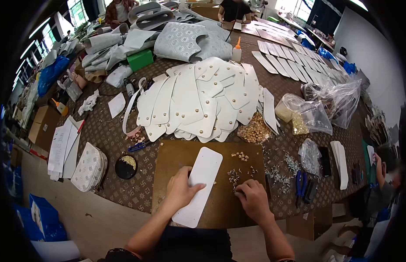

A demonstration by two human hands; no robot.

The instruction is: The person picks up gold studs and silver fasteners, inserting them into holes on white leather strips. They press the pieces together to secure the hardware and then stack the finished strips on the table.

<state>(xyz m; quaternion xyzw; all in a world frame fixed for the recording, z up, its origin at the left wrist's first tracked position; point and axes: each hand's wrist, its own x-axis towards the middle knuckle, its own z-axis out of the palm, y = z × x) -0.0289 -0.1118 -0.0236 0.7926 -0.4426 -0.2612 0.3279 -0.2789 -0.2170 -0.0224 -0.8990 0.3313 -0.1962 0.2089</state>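
Observation:
A white, round-cornered panel (204, 172) lies slanted on the brown work board (172, 153). My left hand (182, 188) grips its left edge, thumb on top and fingers at the side and partly under it. My right hand (254, 200) is closed, fingertips down on the board beside a scatter of small metal screws (233, 178); whatever is between the fingertips is hidden. A few gold dome studs (240, 156) sit above the screws. Behind the board rises a heap of white panels (181, 100) fitted with gold studs.
A bag of gold studs (255, 128), loose silver screws (279, 177) and blue-handled pliers (301, 185) are to the right. On the left stand a black dish (125, 167) and a patterned pouch (90, 168). A glue bottle (237, 51) stands behind the heap. Other people work around the table.

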